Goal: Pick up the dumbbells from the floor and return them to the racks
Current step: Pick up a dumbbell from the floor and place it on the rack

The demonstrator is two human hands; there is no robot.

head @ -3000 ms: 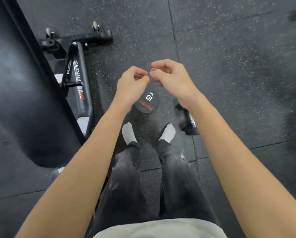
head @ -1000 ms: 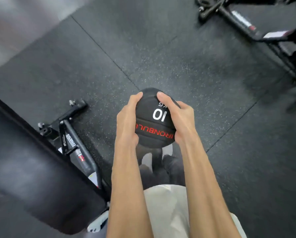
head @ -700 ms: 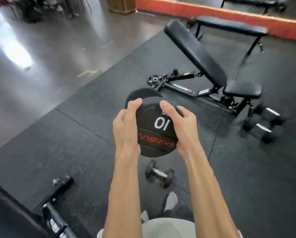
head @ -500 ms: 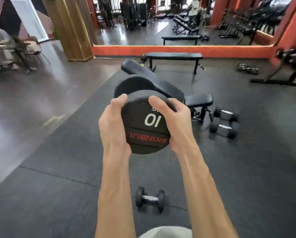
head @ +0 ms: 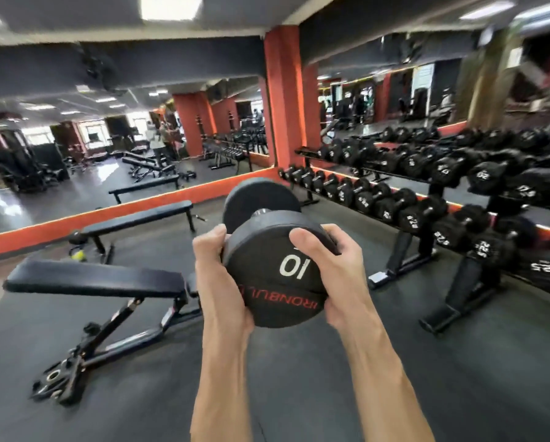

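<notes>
A black 10 kg dumbbell [head: 276, 275], marked IRONBULL in red, is held at chest height in front of me, its near head facing the camera and its far head behind. My left hand [head: 217, 275] grips the near head on its left side, thumb on the rim. My right hand [head: 334, 266] grips the right side, thumb across the face. The dumbbell racks [head: 426, 247] stand to the right along a mirrored wall, both tiers filled with black dumbbells.
An adjustable bench [head: 108, 282] stands on the left, close to my arms, with a flat bench [head: 139, 218] behind it. A red pillar [head: 283, 100] rises at the back centre between wall mirrors. Black rubber floor lies between me and the racks.
Both hands have lifted the 10 kg dumbbell from the floor. My view has risen and swung right, from the floor and benches to the racks. The small floor dumbbells have left the view.
</notes>
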